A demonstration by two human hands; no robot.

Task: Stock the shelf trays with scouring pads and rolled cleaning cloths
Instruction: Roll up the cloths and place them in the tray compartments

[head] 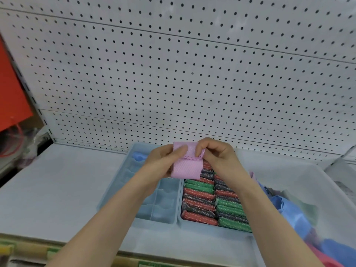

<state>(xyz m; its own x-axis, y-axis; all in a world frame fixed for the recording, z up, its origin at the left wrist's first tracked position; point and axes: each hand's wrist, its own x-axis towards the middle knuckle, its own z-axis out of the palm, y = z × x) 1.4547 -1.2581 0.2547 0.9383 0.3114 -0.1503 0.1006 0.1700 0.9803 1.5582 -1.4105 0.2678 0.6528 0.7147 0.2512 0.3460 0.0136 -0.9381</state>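
Observation:
Both hands hold a pink cleaning cloth [186, 166] above the trays, partly rolled with its scalloped edge showing. My left hand [163, 162] grips its left side with the thumb across the front. My right hand [215, 153] pinches its upper right edge. Below them a pale blue divided tray [123, 182] holds one blue rolled cloth [139, 156] at its far end. The tray to its right [198, 227] is packed with red, green and grey scouring pads [200, 195] standing in two rows.
A translucent bin [316, 182] at the right holds loose blue and pink cloths [292, 211]. The white shelf [57, 185] stretches left. A white pegboard [173, 74] forms the back wall. Red items [13, 93] hang at far left.

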